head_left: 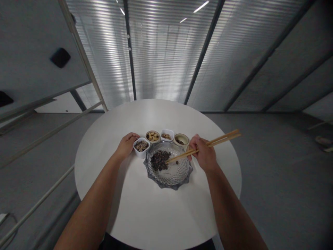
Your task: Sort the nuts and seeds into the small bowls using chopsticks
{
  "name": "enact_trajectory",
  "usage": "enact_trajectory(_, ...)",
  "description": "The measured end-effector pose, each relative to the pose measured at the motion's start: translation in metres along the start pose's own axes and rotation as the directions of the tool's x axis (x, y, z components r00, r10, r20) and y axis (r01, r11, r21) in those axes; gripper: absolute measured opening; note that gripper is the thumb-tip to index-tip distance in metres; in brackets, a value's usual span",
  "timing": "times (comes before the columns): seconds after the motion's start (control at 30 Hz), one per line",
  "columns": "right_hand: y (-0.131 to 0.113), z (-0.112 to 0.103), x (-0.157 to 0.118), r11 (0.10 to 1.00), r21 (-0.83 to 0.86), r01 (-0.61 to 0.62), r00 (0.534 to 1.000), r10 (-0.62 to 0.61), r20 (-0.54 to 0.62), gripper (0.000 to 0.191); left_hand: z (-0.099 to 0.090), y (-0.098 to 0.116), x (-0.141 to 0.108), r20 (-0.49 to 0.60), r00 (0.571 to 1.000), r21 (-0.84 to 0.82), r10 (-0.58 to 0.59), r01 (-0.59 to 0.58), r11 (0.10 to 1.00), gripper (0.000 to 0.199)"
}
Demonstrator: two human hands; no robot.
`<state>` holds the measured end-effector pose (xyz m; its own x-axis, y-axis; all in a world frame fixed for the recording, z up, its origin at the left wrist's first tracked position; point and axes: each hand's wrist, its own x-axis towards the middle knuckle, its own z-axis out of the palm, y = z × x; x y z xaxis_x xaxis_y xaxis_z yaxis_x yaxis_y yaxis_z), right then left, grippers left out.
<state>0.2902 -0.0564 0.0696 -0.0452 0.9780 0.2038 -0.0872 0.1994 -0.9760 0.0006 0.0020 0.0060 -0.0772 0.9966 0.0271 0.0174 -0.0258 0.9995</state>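
My right hand (203, 152) is closed around a pair of wooden chopsticks (223, 138). Their tips reach into a scalloped clear glass dish (179, 173), at the edge of a heap of dark brown beans (159, 160). One single bean (177, 162) lies apart, right of the heap. My left hand (127, 144) has its curled fingers against the outer side of a white square bowl (141, 153) holding striped seeds (141, 146), left of the dish; its thumb is hard to make out.
Behind the dish stand a round bowl of pale nuts (152, 136), a white square bowl of brown nuts (167, 135) and a beige round bowl (181, 138) with a few dark beans. All rest on a round white table (156, 215). A metal-framed board (33, 41) stands at left.
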Motion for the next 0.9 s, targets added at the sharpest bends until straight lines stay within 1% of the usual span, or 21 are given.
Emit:
enact_trajectory(0.1, 0.001, 0.015, 0.003, 0.983, 0.146, 0.108, 0.986, -0.087, -0.145, 0.049, 0.001, 0.001, -0.001, 0.002, 1.000, -0.009, -0.001, 0.001, 1.000, 0.017)
enact_trajectory(0.17, 0.001, 0.028, 0.005, 0.972, 0.175, 0.156, 0.964, -0.112, -0.241, 0.048, 0.002, 0.002, -0.002, -0.003, 1.000, -0.021, -0.006, 0.006, 1.000, 0.017)
enact_trajectory(0.23, 0.000, 0.041, 0.006, 0.974, 0.150, 0.170, 0.957, -0.127, -0.262, 0.049, 0.003, 0.004, -0.003, -0.003, 1.000, -0.042, -0.016, 0.016, 0.999, 0.017)
enact_trajectory(0.27, 0.000, 0.048, 0.006, 0.977, 0.118, 0.176, 0.957, -0.142, -0.254, 0.049, 0.004, 0.004, -0.004, -0.002, 1.000, -0.049, -0.022, 0.021, 0.999, 0.017)
enact_trajectory(0.33, 0.000, 0.059, 0.006, 0.982, 0.056, 0.181, 0.965, -0.166, -0.202, 0.048, 0.004, 0.005, -0.003, -0.001, 1.000, -0.042, -0.023, 0.023, 0.999, 0.017)
enact_trajectory(0.4, 0.001, 0.067, 0.006, 0.986, 0.022, 0.168, 0.982, -0.165, -0.090, 0.045, 0.003, 0.005, -0.003, 0.002, 1.000, -0.019, -0.008, 0.008, 1.000, 0.018)
enact_trajectory(0.47, 0.002, 0.069, 0.006, 0.988, 0.016, 0.153, 0.988, -0.153, 0.013, 0.041, 0.002, 0.004, -0.002, 0.002, 1.000, -0.001, 0.009, -0.009, 1.000, 0.018)
enact_trajectory(0.5, 0.003, 0.068, 0.006, 0.989, 0.021, 0.148, 0.988, -0.149, 0.032, 0.039, 0.001, 0.004, -0.002, 0.003, 1.000, 0.003, 0.013, -0.013, 1.000, 0.018)
enact_trajectory(0.53, 0.004, 0.065, 0.006, 0.989, 0.029, 0.147, 0.989, -0.147, 0.028, 0.038, 0.001, 0.004, -0.002, 0.002, 1.000, 0.004, 0.013, -0.013, 1.000, 0.018)
enact_trajectory(0.67, 0.005, 0.041, 0.008, 0.986, 0.066, 0.156, 0.983, -0.148, -0.111, 0.039, 0.001, 0.002, -0.001, 0.005, 1.000, -0.034, -0.010, 0.010, 0.999, 0.018)
enact_trajectory(0.73, 0.004, 0.025, 0.009, 0.985, 0.080, 0.151, 0.980, -0.138, -0.140, 0.039, 0.001, 0.001, 0.000, 0.006, 1.000, -0.061, -0.024, 0.024, 0.998, 0.017)
enact_trajectory(0.8, 0.002, 0.008, 0.008, 0.983, 0.100, 0.156, 0.981, -0.143, -0.131, 0.041, 0.001, 0.001, 0.001, 0.009, 1.000, -0.069, -0.028, 0.028, 0.997, 0.018)
enact_trajectory(0.9, 0.002, -0.013, 0.007, 0.977, 0.133, 0.167, 0.984, -0.157, -0.081, 0.042, 0.002, 0.000, 0.001, 0.004, 1.000, -0.064, -0.021, 0.021, 0.998, 0.018)
